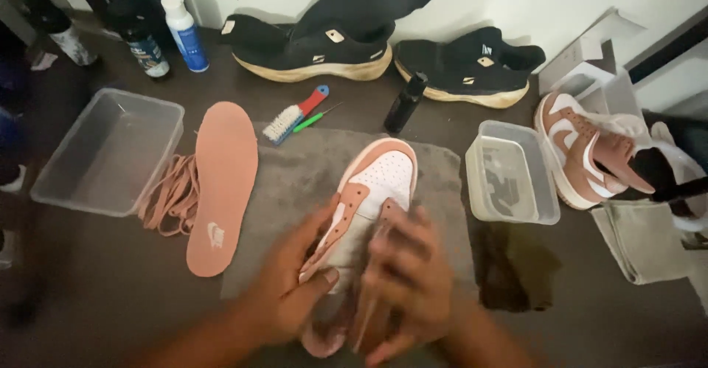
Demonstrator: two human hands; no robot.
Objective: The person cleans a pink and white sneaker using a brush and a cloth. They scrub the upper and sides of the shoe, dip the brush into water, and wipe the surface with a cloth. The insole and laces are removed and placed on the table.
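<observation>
I have the pink-and-white sneaker [369,191] lying on the grey towel [287,184] in the middle of the counter [110,287], toe pointing away from me. My left hand [287,294] has a closed grip on the shoe's side near the collar, thumb pressed over the pink panel, and it steadies the shoe. My right hand [405,279] is blurred across the tongue and the opening; I cannot tell how far its fingers are closed or whether it holds anything. To do this well, I judge that the left hand should pin the heel firmly to the towel so the shoe cannot slide, while the right works in short, light passes and stays off the white toe box. The shoe's pink insole [221,184] and the pink laces [173,195] lie to my left, beside an empty clear tub [51,184]. A small brush with a red and blue handle [295,115] lies just beyond the towel, a second clear tub [546,198] stands to my right, and the matching sneaker [582,154] rests further right.
</observation>
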